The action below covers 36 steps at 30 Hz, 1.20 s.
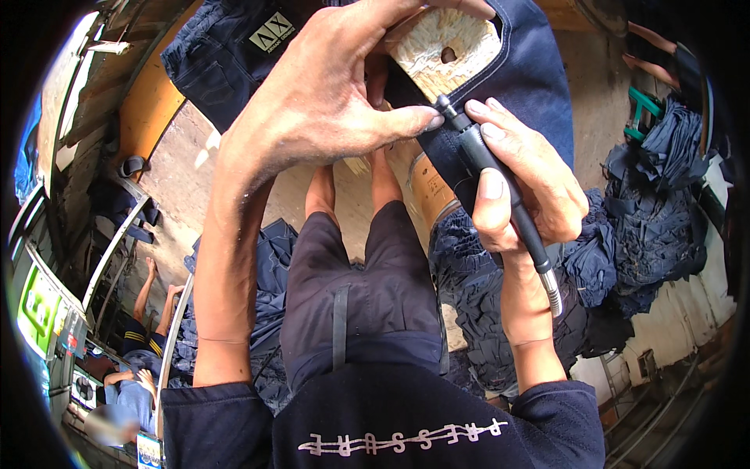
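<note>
Denim pile [660,223]: heaped at the right
Navy denim garment [539,70]: beside the wooden board [430,47], upper centre
Left hand [336,86]: open, curved, thumb at the handpiece [478,150] nose
Right hand [543,184]: gripping the handpiece
Wooden board: pale, rough, dark hole
Handpiece: black, slanted, nose by the board's lower edge

Right grip [543,184] holds black tool [477,145] by pale board [473,51]; left grip [324,94] near both

I count my one left hand [328,102] and one right hand [541,178], one tool [486,155], one wooden block [437,72] with one hole [448,55], one green frame [643,116], and two other people [142,361] beyond me.
</note>
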Available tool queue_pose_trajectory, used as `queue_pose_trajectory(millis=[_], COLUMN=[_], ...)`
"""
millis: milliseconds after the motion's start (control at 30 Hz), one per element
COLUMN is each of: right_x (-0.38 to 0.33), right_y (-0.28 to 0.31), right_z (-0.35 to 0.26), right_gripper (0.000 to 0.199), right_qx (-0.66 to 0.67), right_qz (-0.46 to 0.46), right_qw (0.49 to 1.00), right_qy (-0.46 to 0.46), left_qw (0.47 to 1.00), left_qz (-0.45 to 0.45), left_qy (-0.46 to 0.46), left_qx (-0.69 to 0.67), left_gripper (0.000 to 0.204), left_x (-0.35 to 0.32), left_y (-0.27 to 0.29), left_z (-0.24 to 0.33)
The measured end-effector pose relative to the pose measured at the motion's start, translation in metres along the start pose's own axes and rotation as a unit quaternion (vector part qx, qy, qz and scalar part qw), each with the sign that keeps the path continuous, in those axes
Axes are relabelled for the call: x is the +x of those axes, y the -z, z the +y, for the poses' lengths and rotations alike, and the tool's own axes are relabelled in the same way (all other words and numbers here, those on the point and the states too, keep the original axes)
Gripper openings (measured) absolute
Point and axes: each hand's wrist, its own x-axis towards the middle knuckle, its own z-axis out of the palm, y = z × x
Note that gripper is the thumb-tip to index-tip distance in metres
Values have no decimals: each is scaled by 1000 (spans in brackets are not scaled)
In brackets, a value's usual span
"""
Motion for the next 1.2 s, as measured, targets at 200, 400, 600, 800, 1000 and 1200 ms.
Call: queue_pose_trajectory(millis=[200,400,600,800,1000,1200], right_x=[-1,-7,2,4,3,6], right_y=[4,10,28,33,34,30], right_z=[5,6,15,30,31,25], right_gripper=[30,33,34,33,32,32], right_qx=[-20,-64,-5,22,29,44], right_qz=[-11,6,35,-15,-22,-21], right_qw=[1000,997,997,999,998,998], right_qy=[0,-31,-66,-36,-45,-27], left_qw=[999,999,991,967,967,969], left_qz=[11,6,100,229,232,223], left_qy=[-17,1,53,93,93,95], left_qx=[-49,-43,74,65,55,47], left_gripper=[81,84,85,84,83,82], left_x=[1,5,-2,1,2,3], left_y=[-4,-4,-23,-52,-51,-50], left_z=[-5,8,44,39,32,31])
